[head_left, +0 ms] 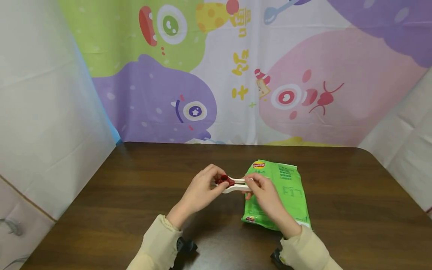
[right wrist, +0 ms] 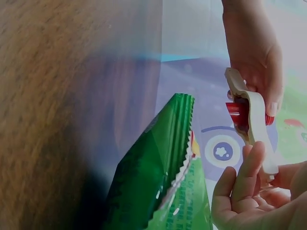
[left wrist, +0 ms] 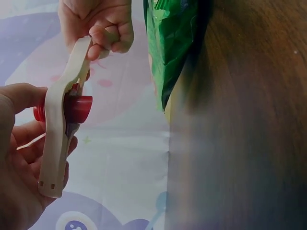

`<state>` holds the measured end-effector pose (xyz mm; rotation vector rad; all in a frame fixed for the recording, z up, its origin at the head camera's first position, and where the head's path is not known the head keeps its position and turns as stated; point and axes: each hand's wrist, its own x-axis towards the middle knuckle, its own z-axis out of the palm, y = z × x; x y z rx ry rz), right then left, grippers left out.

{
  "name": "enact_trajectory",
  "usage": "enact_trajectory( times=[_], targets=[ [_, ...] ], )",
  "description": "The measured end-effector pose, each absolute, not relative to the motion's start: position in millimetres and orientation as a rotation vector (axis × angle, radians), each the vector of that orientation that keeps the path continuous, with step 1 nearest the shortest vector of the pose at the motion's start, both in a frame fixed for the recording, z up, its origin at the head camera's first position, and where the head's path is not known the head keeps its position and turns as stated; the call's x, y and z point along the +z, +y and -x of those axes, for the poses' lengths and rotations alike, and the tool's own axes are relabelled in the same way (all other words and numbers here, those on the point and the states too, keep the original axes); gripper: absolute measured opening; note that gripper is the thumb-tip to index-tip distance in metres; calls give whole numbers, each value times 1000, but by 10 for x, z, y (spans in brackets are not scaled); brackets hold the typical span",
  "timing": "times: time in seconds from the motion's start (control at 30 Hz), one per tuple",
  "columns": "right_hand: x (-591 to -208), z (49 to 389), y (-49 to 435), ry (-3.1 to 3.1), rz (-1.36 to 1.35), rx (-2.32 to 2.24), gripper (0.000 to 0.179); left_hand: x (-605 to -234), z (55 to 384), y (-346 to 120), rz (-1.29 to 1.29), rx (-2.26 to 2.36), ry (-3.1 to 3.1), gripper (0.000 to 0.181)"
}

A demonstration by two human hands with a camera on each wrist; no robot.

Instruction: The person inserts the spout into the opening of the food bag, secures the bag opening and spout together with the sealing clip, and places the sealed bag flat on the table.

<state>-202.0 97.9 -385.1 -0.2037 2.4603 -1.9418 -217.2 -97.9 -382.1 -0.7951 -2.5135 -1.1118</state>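
A white bag clip [head_left: 237,187] with a red round spout [left wrist: 79,109] in its middle is held above the table between both hands. My left hand [head_left: 200,189] grips it around the spout, thumb on the red rim. At the other end my right hand [head_left: 266,193] pinches the white arms between thumb and fingers. Seen from the head, the two arms stand slightly apart towards the right hand. A green snack bag [head_left: 288,191] lies flat on the table below my right hand, which hides part of it. Its crimped edge [right wrist: 184,165] shows in the right wrist view.
The dark wooden table [head_left: 118,198] reaches back to a cartoon-printed curtain [head_left: 236,123]. White sheets [head_left: 50,93] hang at both sides. Black wrist devices [head_left: 185,245] sit under both sleeves, close over the table.
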Motion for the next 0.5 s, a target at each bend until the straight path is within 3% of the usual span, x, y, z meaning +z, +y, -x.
enact_trajectory(
  times=[0.5],
  targets=[
    [-3847,1982,914,2407,161,-1990,22,-3822,2157,-980,746,-1158,-2454,13]
  ],
)
